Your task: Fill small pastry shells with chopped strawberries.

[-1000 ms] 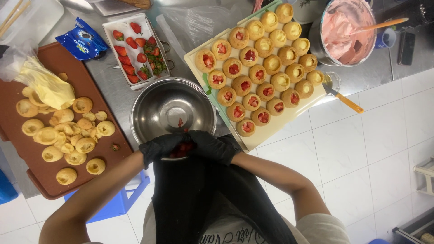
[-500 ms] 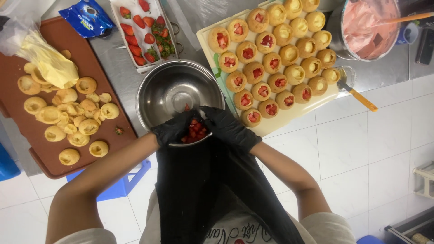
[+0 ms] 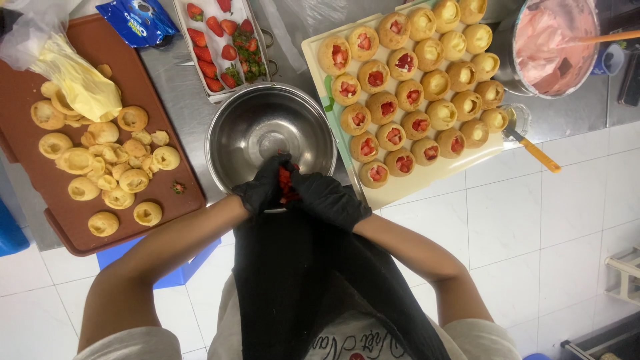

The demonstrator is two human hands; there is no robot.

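head view, looking down: chopped red strawberry pieces [image 3: 287, 185] sit cupped between two black-gloved hands at the near rim of a steel bowl [image 3: 267, 133]. the left hand [image 3: 263, 189] and right hand [image 3: 327, 198] curl loosely around them, touching. a cream tray of filled pastry shells [image 3: 413, 80] lies right of the bowl, a brown tray of empty shells [image 3: 100, 167] left, a strawberry punnet [image 3: 223, 40] behind.

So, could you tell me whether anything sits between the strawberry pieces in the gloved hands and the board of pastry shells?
Nothing visible does. Both hands, left hand and right hand, hold the strawberry pieces over the near rim of the metal bowl. The board of pastry shells lies right beside the bowl, with only bare counter between.
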